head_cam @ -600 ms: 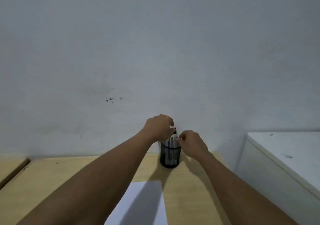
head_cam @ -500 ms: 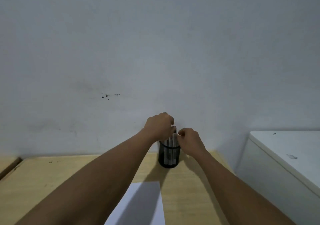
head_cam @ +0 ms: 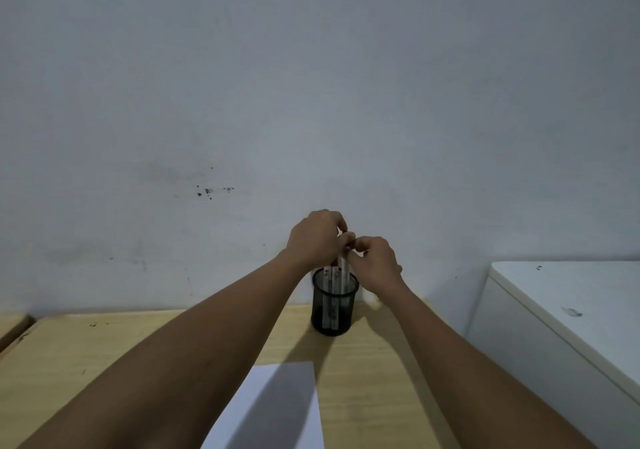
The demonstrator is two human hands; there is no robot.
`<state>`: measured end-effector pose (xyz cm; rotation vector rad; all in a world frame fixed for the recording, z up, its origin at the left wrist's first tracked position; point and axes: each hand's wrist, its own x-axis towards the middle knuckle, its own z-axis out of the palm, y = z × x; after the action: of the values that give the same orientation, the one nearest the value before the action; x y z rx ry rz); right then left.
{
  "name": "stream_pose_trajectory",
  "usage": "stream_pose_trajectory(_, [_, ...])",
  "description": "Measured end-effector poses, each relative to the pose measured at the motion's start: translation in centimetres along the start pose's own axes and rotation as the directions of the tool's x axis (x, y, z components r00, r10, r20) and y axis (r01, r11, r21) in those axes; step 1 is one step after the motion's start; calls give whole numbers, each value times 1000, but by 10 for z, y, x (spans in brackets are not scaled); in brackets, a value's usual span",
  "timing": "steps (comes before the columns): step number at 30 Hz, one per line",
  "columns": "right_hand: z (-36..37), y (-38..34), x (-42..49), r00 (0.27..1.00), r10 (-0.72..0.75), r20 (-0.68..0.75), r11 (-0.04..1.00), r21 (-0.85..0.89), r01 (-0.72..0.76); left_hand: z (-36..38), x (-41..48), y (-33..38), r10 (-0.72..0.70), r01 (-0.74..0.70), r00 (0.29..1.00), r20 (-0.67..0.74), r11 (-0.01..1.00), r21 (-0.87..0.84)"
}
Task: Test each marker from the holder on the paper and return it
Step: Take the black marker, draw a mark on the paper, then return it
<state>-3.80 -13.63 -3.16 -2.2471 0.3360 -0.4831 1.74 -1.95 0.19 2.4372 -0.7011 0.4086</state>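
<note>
A black mesh holder stands at the back of the wooden desk, against the wall, with several white markers upright inside. One white marker rises above the others, its lower part still inside the holder. My left hand is closed around that marker's top end. My right hand is pinched on the same marker just beside it, above the holder's rim. The marker's tip and cap are hidden by my fingers. A white sheet of paper lies on the desk nearer to me, partly in my arm's shadow.
A grey wall with small dark specks rises directly behind the holder. A white cabinet stands to the right of the desk, its top higher than the desk surface. The desk's left edge shows a gap at far left.
Both hands have risen slightly above the holder, drawing one marker upward out of the bunch. The holder stays put.
</note>
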Motion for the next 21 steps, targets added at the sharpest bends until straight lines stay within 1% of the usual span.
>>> stream_pose_trajectory(2, [-14, -20, -9, 998, -56, -19, 998, 28, 56, -22, -4, 10, 8, -9, 1000, -5, 996, -93])
stream_pose_trajectory(4, [-28, -41, -20, 994, -102, -30, 990, 99, 104, -47, -12, 22, -11, 5, 1000, -28, 982, -190])
stream_pose_trajectory(7, [-45, -72, -45, 985, -170, 4, 968, 186, 166, -89, -33, 37, -28, -1, 994, -109, 968, -253])
stream_pose_trajectory(9, [-54, -91, -66, 975, -218, 37, 959, 192, 207, -117, -50, 44, -41, 2, 987, -154, 968, -250])
stream_pose_trajectory(14, [-60, -138, -113, 959, -285, 2, 936, 215, 278, -173, -91, 51, -106, 52, 965, -240, 974, -219])
stream_pose_trajectory(17, [-52, -156, -132, 951, -307, -27, 930, 206, 306, -194, -113, 49, -132, 75, 951, -279, 976, -205])
stream_pose_trajectory(21, [-39, -166, -150, 950, -311, 0, 927, 223, 303, -203, -136, 37, -170, 116, 944, -283, 973, -198])
